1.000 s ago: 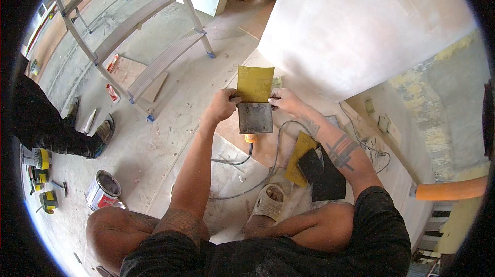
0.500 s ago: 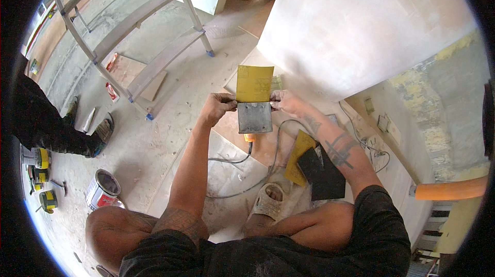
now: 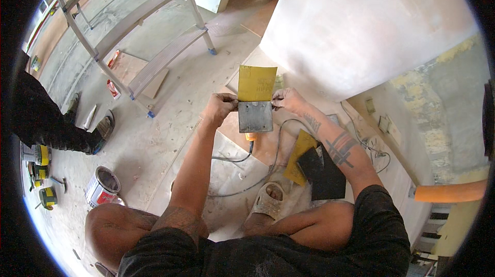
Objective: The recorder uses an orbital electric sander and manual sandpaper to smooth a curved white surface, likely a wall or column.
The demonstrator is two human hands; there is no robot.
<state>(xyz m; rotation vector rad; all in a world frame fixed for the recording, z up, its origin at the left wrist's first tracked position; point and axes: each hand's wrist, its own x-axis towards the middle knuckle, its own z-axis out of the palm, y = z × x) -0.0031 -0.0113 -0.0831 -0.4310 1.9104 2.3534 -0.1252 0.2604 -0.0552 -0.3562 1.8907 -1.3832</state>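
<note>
Both hands grip the grey sander pad (image 3: 255,117) between them: left hand (image 3: 220,108) and right hand (image 3: 289,100) fingers closed on its sides, yellow sandpaper (image 3: 257,83) standing upward

I look down on a renovation site: dusty concrete floor (image 3: 170,117), aluminium stepladder (image 3: 149,29), open paint tin (image 3: 103,186), patchy unpainted plaster wall (image 3: 433,107).

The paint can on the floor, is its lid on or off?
Off. The paint can stands upright with its round top open, and you can see the dark inside. No lid shows on it.
</note>
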